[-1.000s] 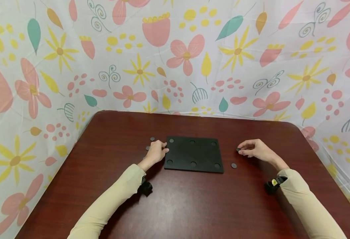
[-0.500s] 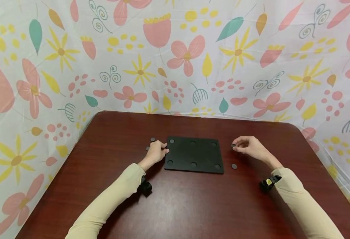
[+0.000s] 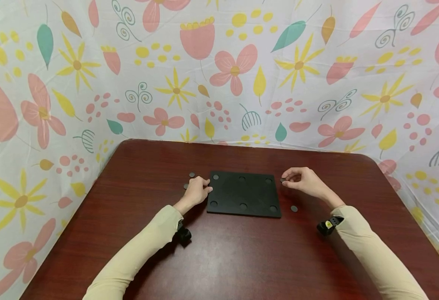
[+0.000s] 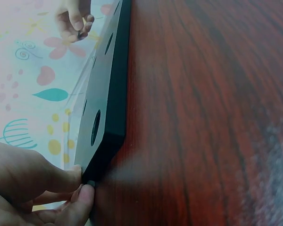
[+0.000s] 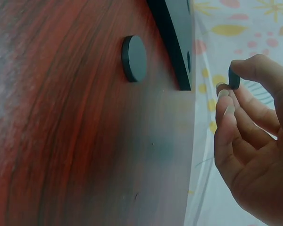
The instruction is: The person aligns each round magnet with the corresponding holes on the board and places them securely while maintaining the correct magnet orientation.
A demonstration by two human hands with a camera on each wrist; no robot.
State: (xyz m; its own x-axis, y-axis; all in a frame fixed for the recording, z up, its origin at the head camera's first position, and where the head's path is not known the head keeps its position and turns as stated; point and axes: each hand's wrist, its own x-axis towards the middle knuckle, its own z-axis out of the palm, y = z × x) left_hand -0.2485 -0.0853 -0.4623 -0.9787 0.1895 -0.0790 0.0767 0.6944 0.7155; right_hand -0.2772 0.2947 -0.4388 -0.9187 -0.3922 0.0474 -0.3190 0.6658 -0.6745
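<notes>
A black rectangular board [image 3: 242, 196] with round recesses lies on the table. One dark disc [image 3: 216, 177] sits in its far left recess; the other recesses in view hold none. My left hand [image 3: 196, 191] grips the board's left edge between thumb and fingers, plainest in the left wrist view. Just off the board's far right corner, my right hand [image 3: 303, 182] pinches a small dark round disc [image 5: 234, 77] between thumb and fingertips, raised above the table. Another loose disc [image 3: 294, 208] lies flat on the table, right of the board and nearer to me.
Beyond my left hand lie more dark discs, one farther back [image 3: 192, 175] and another disc [image 3: 186, 186] partly beside the knuckles. The brown wooden table [image 3: 219, 258] ends at a patterned cloth [image 3: 234, 83] behind and at the sides.
My right hand has moved left and slightly away from me with the disc, toward the board's far right corner. The left hand and board have stayed put.
</notes>
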